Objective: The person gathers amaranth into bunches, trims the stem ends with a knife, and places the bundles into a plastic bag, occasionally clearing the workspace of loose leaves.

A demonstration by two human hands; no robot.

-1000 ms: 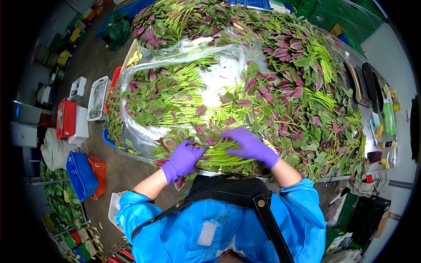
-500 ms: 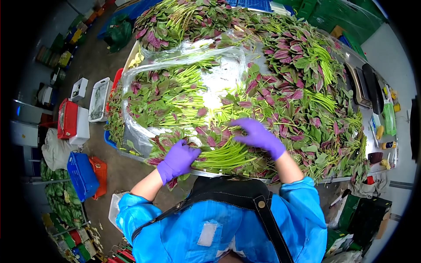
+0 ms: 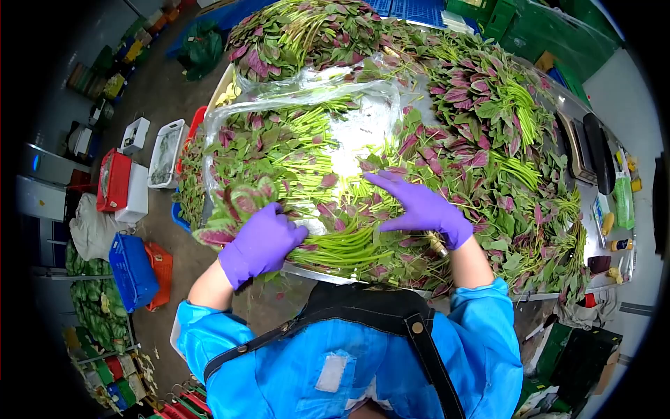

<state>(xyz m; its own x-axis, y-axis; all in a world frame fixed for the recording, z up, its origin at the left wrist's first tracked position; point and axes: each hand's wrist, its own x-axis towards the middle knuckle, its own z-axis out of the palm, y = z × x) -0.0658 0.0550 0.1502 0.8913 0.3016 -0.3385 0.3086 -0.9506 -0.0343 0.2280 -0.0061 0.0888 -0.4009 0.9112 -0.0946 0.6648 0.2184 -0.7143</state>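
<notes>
My left hand point(image 3: 264, 244), in a purple glove, is closed round a bunch of red-and-green leafy stems point(image 3: 342, 248) at the table's near edge. Its leaves stick out to the left of my fist and its green stems point right. My right hand point(image 3: 421, 209), also gloved in purple, hovers just right of the stems with thumb and fingers spread and nothing between them. Beyond my hands, more leafy stems point(image 3: 307, 153) lie on a clear plastic sheet point(image 3: 300, 99). A pile of the same greens point(image 3: 481, 140) covers the right side.
A large leafy heap point(image 3: 307, 35) is at the table's far left. On the right stand a scale-like device point(image 3: 578, 146) and a green packet point(image 3: 623, 199). Blue point(image 3: 132, 269), orange point(image 3: 159, 276) and red point(image 3: 113, 180) crates are on the floor at left.
My left hand has moved left and slightly nearer me, with leaves now rising beside it. My right hand has shifted a little right, its fingers spread wider. The camera view has shifted slightly.
</notes>
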